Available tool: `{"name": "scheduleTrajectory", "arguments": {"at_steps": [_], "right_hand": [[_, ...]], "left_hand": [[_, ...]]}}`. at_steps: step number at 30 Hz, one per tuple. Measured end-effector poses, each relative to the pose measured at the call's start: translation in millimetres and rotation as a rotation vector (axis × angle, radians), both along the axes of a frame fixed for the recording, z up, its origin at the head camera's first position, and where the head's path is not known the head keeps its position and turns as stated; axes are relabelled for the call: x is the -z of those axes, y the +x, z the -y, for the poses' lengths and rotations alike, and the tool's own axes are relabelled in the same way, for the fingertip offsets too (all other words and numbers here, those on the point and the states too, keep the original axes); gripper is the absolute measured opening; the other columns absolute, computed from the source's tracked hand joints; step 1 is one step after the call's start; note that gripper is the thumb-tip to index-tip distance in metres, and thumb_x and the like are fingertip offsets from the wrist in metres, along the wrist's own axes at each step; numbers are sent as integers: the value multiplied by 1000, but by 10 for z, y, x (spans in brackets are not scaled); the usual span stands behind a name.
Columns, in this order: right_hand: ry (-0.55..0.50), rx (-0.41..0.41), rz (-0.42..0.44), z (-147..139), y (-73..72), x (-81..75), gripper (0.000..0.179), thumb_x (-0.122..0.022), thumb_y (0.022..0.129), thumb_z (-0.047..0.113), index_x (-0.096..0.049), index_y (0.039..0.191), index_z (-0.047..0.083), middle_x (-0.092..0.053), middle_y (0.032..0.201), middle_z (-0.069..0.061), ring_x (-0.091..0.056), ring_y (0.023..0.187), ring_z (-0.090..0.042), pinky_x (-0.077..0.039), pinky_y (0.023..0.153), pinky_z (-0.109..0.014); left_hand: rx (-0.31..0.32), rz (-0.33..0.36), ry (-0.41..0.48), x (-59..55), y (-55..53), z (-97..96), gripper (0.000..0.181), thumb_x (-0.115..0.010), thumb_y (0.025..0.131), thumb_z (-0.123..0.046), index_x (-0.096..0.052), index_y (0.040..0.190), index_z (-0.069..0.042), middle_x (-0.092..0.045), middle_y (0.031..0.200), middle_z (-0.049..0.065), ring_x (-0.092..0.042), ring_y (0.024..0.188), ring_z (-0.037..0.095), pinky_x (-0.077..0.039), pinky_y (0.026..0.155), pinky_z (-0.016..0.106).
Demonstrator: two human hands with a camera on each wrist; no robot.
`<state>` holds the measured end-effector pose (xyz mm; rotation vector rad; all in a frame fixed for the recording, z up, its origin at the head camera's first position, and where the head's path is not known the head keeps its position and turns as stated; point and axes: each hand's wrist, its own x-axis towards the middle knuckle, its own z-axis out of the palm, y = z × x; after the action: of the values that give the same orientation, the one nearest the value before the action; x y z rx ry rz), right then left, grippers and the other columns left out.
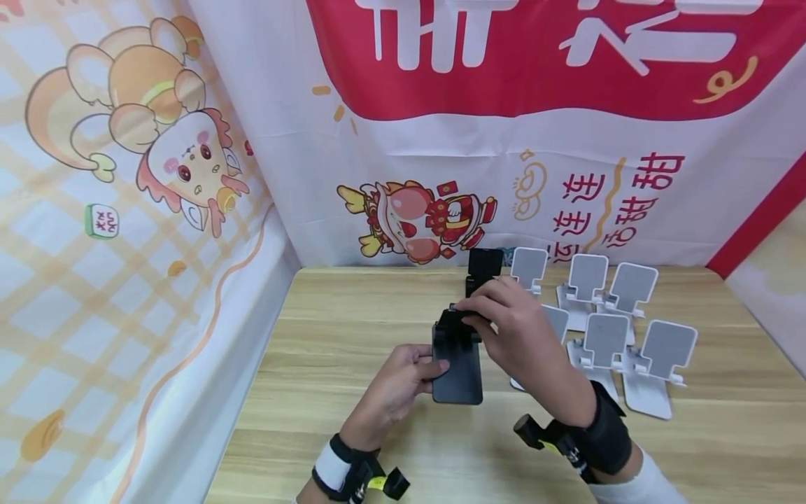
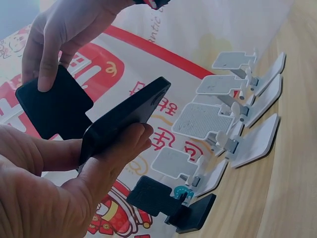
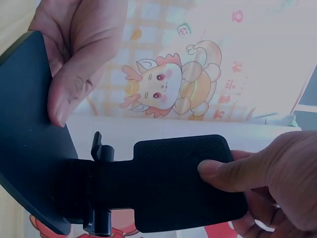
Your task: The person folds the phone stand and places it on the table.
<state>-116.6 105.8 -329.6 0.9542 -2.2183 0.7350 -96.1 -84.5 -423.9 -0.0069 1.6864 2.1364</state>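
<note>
Between both hands is a black folding phone stand (image 1: 457, 374), held above the table. My left hand (image 1: 403, 378) grips the edge of its flat base (image 3: 29, 129), thumb on the upper face. With thumb and fingers my right hand (image 1: 513, 325) pinches the stand's back plate (image 3: 183, 183), which is swung out from the base at the hinge (image 3: 96, 193). Behind the right hand a second black phone stand (image 2: 153, 195) stands unfolded on the table. Several white phone stands (image 1: 607, 339) with grey pads stand unfolded to the right.
The wooden table (image 1: 334, 315) meets a printed cloth backdrop (image 1: 403, 147) at its far edge. Another printed cloth (image 1: 126, 231) hangs along the left side. Each wrist wears a black strap (image 1: 607, 434) with a small camera.
</note>
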Motion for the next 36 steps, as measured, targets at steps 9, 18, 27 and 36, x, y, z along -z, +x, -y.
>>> {"name": "scheduleTrajectory", "arguments": {"at_steps": [9, 18, 27, 36], "right_hand": [[25, -60, -13, 20, 120, 91, 17, -79, 73, -1, -78, 87, 8, -64, 85, 0, -59, 82, -12, -58, 72, -28], [112, -82, -15, 182, 289, 351, 9, -74, 81, 7, -79, 88, 11, -65, 78, 4, -59, 73, -12, -57, 72, -27], [52, -68, 4, 211, 307, 481, 11, -76, 80, 13, -79, 91, 15, -65, 80, 7, -57, 73, -8, -56, 67, -24], [-300, 110, 789, 80, 159, 451, 52, -63, 89, 46, -53, 129, 14, -58, 112, -2, -55, 97, -16, -53, 83, -34]], "left_hand": [[5, -7, 4, -13, -45, 23, 35, -54, 96, -7, -56, 127, 10, -66, 120, 21, -68, 98, 24, -58, 78, 30], [-76, -61, 31, -192, -152, 115, 32, -47, 97, -2, -56, 124, 15, -65, 115, 24, -69, 88, 19, -58, 77, 27], [-94, -71, 54, -246, -162, 171, 33, -49, 98, -3, -54, 124, 17, -64, 116, 27, -69, 88, 19, -59, 75, 28], [-86, -62, 15, -277, -118, 231, 36, -50, 98, -6, -52, 129, 14, -66, 119, 24, -70, 92, 20, -59, 71, 27]]}}
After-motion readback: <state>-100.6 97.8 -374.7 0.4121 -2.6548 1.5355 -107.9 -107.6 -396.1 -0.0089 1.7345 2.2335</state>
